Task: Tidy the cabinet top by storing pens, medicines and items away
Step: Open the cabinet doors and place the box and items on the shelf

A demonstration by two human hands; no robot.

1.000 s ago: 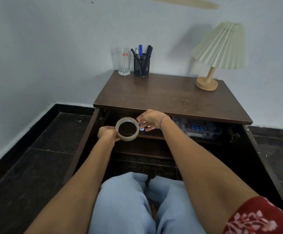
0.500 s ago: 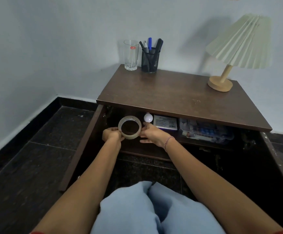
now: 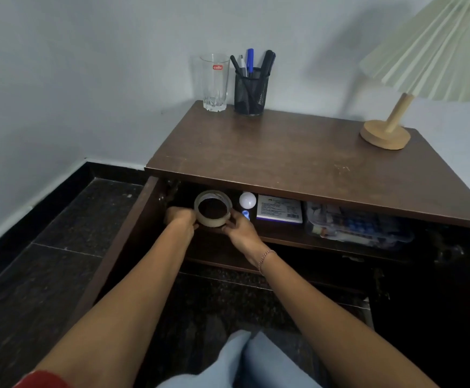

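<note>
Tape roll (image 3: 213, 208) between left hand (image 3: 180, 218) and right hand (image 3: 241, 228), both gripping its sides (inside the cabinet (image 3: 298, 152))

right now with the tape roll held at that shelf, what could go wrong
1. The tape roll, held tilted between the left grip and right grip, is near the front edge of the shelf. If it's released there, it might roll off.
2. The right grip is close to the white ball and a small blue-capped item. Withdrawing could nudge them, and the ball may roll.
</note>
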